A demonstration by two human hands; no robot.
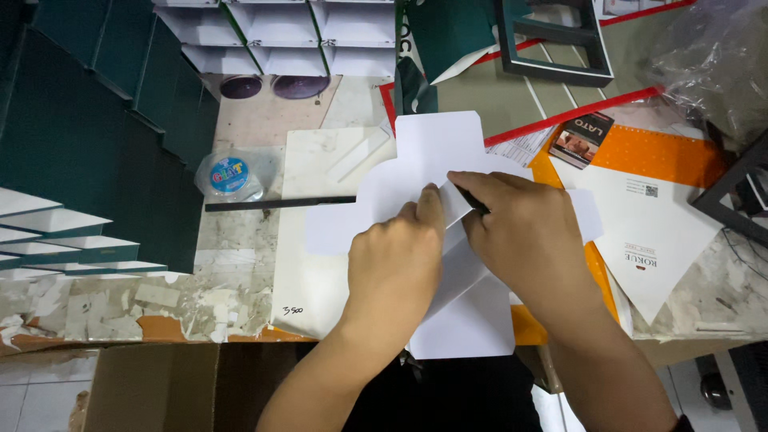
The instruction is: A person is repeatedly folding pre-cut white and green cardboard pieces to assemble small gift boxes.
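Nearest the camera, an open brown cardboard carton [160, 388] stands below the bench edge on a pale tiled floor; what it holds cannot be seen. Above it runs a worn work surface [232, 240] crusted with dried glue and paper scraps, with an orange sheet [664, 152] under the right half.

On a cream backing board [320, 168] lies a flat white die-cut card blank with rounded flaps [436, 148]. Its long axis runs from the near edge of the bench away from the person, tilted slightly right, with side flaps reaching left and right. The left hand [392, 264] presses flat on the blank's middle, fingers together, thumb up against a folded flap. The right hand [524, 232] lies beside it, touching, fingers closed and pinching that flap's crease at the fingertips.

A thin black straight rod [280, 203] lies just left of the blank. Beyond it sits a clear round lidded tub with a blue label [230, 176]. A small dark printed packet [582, 138] rests on the orange sheet. Farther off, dark green folded boxes with white insides [104, 120] are stacked at left and along the back.
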